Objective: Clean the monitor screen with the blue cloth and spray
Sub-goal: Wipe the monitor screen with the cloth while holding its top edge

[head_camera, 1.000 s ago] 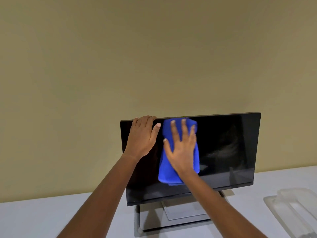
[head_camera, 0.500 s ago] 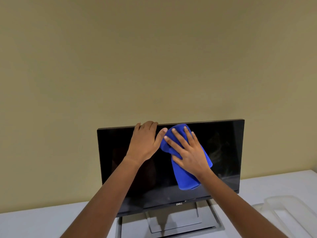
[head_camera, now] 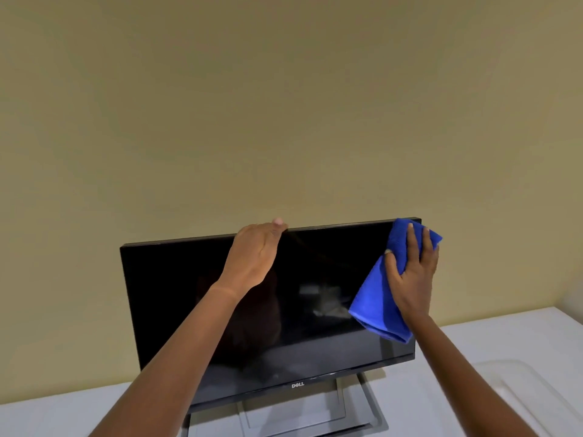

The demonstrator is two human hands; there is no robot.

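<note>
A black monitor (head_camera: pixel 176 310) with a dark, switched-off screen stands on its grey stand on a white table. My left hand (head_camera: pixel 255 257) grips the monitor's top edge near the middle, fingers curled over the back. My right hand (head_camera: pixel 413 272) presses a folded blue cloth (head_camera: pixel 375 304) flat against the screen's upper right corner; part of the cloth sticks out past the right edge and the rest hangs down below my palm. No spray bottle is in view.
A clear plastic tray (head_camera: pixel 517 392) lies on the white table (head_camera: pixel 47 417) at the lower right. A plain beige wall rises close behind the monitor. The grey stand base (head_camera: pixel 362 414) sits under the screen.
My right hand has slid the blue cloth from the top middle of the screen to the upper right corner. My left hand stays on the top edge.
</note>
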